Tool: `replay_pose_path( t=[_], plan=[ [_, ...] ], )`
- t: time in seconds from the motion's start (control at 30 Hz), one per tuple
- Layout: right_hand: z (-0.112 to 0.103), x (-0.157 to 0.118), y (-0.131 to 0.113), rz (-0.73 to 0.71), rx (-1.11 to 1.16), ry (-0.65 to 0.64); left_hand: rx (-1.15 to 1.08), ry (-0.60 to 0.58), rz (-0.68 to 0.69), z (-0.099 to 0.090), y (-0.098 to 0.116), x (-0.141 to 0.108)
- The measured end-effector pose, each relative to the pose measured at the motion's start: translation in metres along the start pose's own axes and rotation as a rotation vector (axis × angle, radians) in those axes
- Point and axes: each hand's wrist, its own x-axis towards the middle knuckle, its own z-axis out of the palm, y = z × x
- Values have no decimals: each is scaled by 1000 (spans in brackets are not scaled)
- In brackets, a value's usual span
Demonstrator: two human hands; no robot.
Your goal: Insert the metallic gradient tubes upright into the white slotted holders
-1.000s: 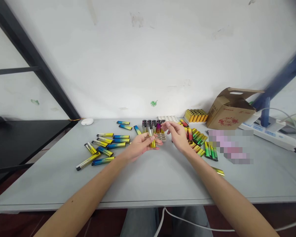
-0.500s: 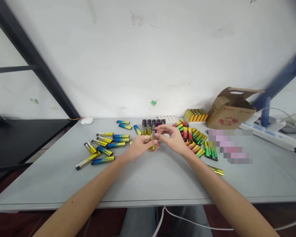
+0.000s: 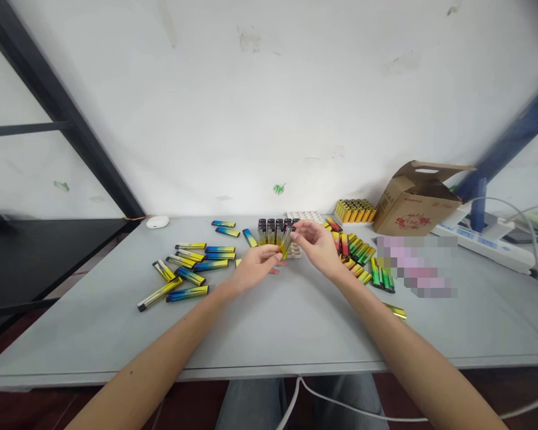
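A silver-and-yellow lighter (image 3: 286, 242) tilts between my hands, its dark top up to the right. My right hand (image 3: 316, 248) pinches it near that top. My left hand (image 3: 255, 267) has its thumb and fingers at the lower end. Just behind stand rows of dark-topped lighters (image 3: 271, 233) in a white holder (image 3: 294, 252), partly hidden by my hands. Blue-and-yellow lighters (image 3: 213, 265) and silver-and-yellow ones (image 3: 160, 292) lie loose to the left. Red-and-yellow lighters (image 3: 335, 224) and green ones (image 3: 382, 276) lie beside my right hand.
A white grid tray (image 3: 305, 216) and a tray of yellow-orange lighters (image 3: 355, 211) stand by the wall. An open cardboard box (image 3: 415, 206), a power strip (image 3: 484, 246) and a blurred pink item (image 3: 412, 266) are at the right. A white case (image 3: 157, 222) lies back left.
The upright lighter is now tilted, with its top moved to the right along with my right hand. My left hand's fingers have loosened around its lower end.
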Motion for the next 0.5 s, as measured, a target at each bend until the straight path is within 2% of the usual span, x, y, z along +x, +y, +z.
replay_pose_path(
  t=[0.23,0.37,0.5],
  plan=[
    [-11,7,13,-82,-109,186,167,139,24,-8,5,1],
    [-9,5,23,-180,-244,170,189,177,23,-10,7,0],
    [-8,3,28,-195,-321,123,217,212,57,-9,9,-1]
  ],
)
